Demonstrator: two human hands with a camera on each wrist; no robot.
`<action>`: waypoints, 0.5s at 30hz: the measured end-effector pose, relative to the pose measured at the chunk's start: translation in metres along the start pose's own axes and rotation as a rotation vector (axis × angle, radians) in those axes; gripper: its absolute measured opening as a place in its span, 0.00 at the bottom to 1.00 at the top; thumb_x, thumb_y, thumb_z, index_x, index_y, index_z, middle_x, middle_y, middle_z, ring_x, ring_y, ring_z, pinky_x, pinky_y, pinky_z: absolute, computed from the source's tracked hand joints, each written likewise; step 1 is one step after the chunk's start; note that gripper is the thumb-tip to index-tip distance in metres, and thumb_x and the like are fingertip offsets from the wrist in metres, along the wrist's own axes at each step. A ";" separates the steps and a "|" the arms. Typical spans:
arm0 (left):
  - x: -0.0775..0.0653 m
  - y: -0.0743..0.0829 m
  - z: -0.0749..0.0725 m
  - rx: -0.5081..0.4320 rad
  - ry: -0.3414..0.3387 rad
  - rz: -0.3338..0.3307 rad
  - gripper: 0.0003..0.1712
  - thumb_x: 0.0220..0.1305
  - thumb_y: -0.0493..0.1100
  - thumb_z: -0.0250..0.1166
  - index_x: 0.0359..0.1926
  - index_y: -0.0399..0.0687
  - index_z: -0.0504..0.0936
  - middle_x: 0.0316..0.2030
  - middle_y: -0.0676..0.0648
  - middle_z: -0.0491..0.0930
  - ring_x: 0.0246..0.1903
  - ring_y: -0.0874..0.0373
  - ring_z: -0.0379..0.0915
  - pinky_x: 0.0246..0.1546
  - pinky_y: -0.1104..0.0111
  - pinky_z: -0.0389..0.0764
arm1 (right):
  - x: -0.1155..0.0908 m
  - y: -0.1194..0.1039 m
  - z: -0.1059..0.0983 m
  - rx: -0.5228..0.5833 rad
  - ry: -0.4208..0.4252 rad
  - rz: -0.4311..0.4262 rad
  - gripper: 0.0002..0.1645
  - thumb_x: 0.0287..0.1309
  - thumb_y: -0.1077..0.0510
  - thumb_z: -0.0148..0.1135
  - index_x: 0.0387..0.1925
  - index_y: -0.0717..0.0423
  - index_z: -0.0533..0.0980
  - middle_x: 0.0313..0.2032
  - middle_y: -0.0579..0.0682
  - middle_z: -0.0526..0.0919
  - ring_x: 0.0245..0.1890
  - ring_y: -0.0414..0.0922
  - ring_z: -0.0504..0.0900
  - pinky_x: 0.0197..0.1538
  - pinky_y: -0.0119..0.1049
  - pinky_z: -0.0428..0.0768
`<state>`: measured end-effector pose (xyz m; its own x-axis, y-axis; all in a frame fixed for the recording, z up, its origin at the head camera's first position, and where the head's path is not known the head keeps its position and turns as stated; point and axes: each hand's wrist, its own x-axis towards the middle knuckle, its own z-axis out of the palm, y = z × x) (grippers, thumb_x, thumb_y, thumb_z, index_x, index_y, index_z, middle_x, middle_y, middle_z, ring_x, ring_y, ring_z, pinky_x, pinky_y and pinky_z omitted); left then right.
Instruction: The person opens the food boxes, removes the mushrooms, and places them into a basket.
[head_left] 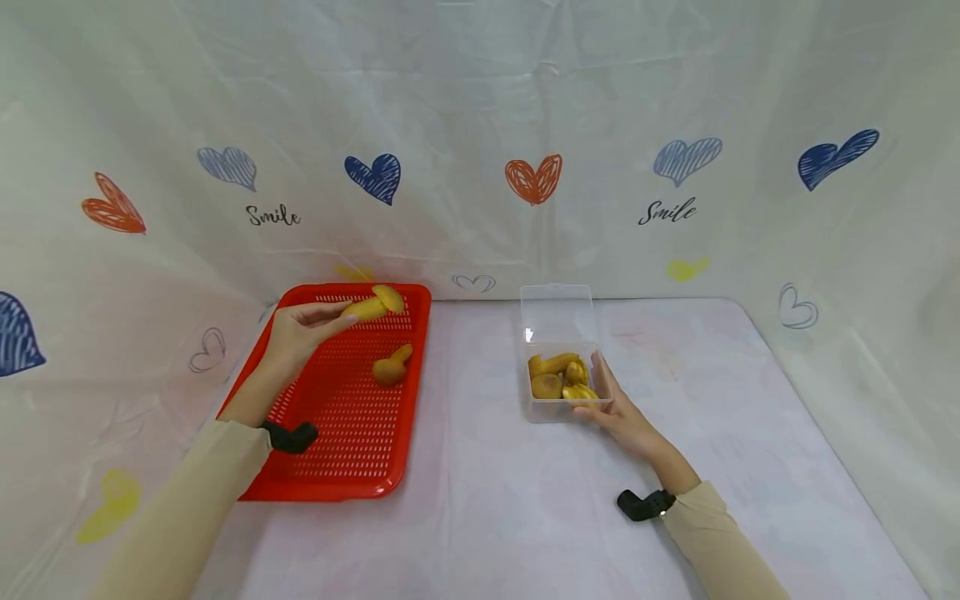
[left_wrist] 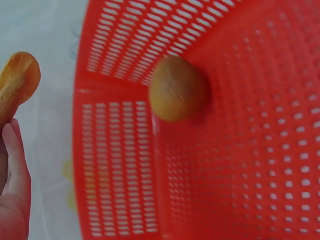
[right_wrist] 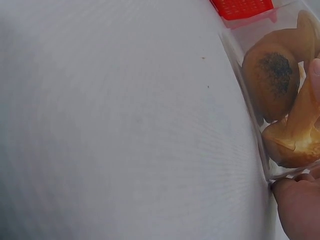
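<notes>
Near the far edge of the basket [head_left: 337,490], the left grip [head_left: 303,327] pinches a mushroom [head_left: 372,306]; the right grip [head_left: 618,410] holds a box [head_left: 549,411].

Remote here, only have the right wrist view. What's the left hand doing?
Observer: The left hand is pinching a yellowish mushroom, seen against the far end of the red basket in the head view.
Operator: Copy. Anything lying in that basket?
Observer: One more mushroom visible, a brownish one, near the basket's right side as the head view shows it.
Operator: And the clear box, does it have a lid?
Observer: Yes, a see-through lid, open at the box's far edge.
</notes>
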<state>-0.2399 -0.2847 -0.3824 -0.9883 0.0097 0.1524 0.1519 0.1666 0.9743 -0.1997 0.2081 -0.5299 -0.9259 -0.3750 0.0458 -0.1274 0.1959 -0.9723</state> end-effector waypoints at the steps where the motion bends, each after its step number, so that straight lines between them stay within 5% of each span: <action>1: 0.002 -0.005 -0.002 0.050 0.007 -0.015 0.25 0.61 0.39 0.73 0.55 0.29 0.81 0.38 0.64 0.86 0.40 0.70 0.82 0.42 0.79 0.80 | 0.000 0.000 0.000 0.000 0.001 -0.002 0.61 0.68 0.60 0.63 0.79 0.40 0.27 0.78 0.51 0.27 0.76 0.54 0.30 0.61 0.16 0.57; 9: 0.011 -0.045 -0.018 0.256 0.004 -0.097 0.29 0.63 0.45 0.72 0.57 0.29 0.79 0.36 0.69 0.83 0.35 0.77 0.79 0.41 0.79 0.80 | -0.001 0.002 0.001 0.003 0.001 -0.006 0.61 0.67 0.61 0.63 0.79 0.43 0.27 0.78 0.51 0.27 0.76 0.54 0.30 0.62 0.16 0.55; 15: 0.011 -0.063 -0.019 0.305 -0.014 -0.070 0.23 0.63 0.39 0.71 0.55 0.27 0.80 0.46 0.51 0.86 0.35 0.79 0.77 0.38 0.81 0.79 | -0.001 0.001 0.000 0.013 0.005 -0.010 0.62 0.67 0.61 0.64 0.78 0.46 0.27 0.78 0.50 0.27 0.76 0.54 0.30 0.62 0.16 0.56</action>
<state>-0.2604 -0.3143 -0.4386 -0.9966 0.0005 0.0824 0.0736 0.4558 0.8870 -0.1991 0.2084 -0.5311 -0.9263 -0.3726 0.0564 -0.1319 0.1803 -0.9747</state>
